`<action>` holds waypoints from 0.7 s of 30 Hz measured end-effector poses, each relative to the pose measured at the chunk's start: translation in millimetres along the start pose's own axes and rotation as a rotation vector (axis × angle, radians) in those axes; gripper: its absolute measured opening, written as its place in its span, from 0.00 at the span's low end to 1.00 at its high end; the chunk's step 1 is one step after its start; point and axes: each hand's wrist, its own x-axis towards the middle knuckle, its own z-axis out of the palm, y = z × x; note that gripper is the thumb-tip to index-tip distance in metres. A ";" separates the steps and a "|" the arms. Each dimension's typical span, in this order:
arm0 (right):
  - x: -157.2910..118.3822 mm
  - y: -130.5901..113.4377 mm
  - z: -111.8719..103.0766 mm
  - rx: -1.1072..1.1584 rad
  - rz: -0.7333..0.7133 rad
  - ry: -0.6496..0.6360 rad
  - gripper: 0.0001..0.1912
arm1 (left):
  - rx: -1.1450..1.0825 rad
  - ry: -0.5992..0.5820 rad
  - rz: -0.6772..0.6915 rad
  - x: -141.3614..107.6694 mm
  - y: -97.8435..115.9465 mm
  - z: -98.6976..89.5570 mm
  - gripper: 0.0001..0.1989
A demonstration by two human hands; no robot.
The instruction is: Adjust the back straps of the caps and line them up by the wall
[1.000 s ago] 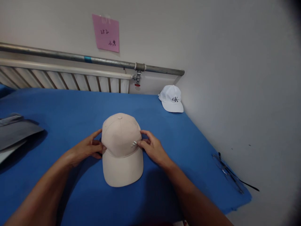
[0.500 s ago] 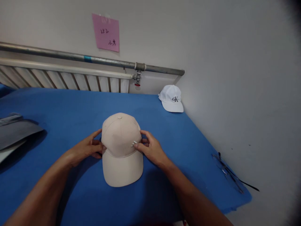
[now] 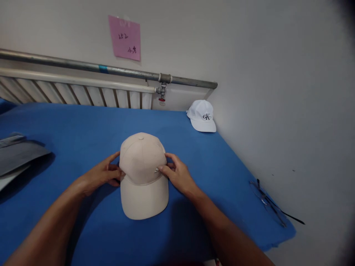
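Beige cloth makes up the baseball cap (image 3: 142, 159) between my hands, just below and left of the middle of the frame, its brim toward me and its rounded crown upright on the blue-covered desk (image 3: 111, 127). My left hand (image 3: 104, 173) has bent fingers against the cap's left side, grasping it lightly there. My right hand (image 3: 180, 175) grips the opposite side, thumb laid over the front of the crown and fingers along the edge; the thumb partly covers a small pale mark (image 3: 156, 170) just above the brim. Near the far corner of the desk, right of the upper middle, sits a white baseball cap (image 3: 200, 112) with dark letters on its front, close to the plain wall (image 3: 263, 74). Thin-framed eyeglasses with dark arms (image 3: 267, 201) lie at the lower right, one arm reaching past the blue edge. At the left edge of the frame I see a grey, folded-looking item (image 3: 22, 157), cut off, so I can't tell what it is. Behind the desk, at upper left, run a white ribbed radiator (image 3: 80, 94) and a grey metal pipe (image 3: 74, 65), with a square pink paper note (image 3: 124, 38) stuck above them.
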 end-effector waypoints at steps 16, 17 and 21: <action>0.0 -1.4 -2.4 0.041 -0.013 -0.022 0.28 | 0.002 0.004 0.007 -1.0 0.9 0.0 0.53; 0.0 -1.1 -2.1 0.039 -0.019 -0.022 0.27 | 0.002 0.000 0.009 -0.7 0.5 -0.3 0.53; -0.1 0.6 -0.3 0.032 -0.033 -0.020 0.29 | -0.002 0.001 0.017 0.3 -1.0 -1.3 0.53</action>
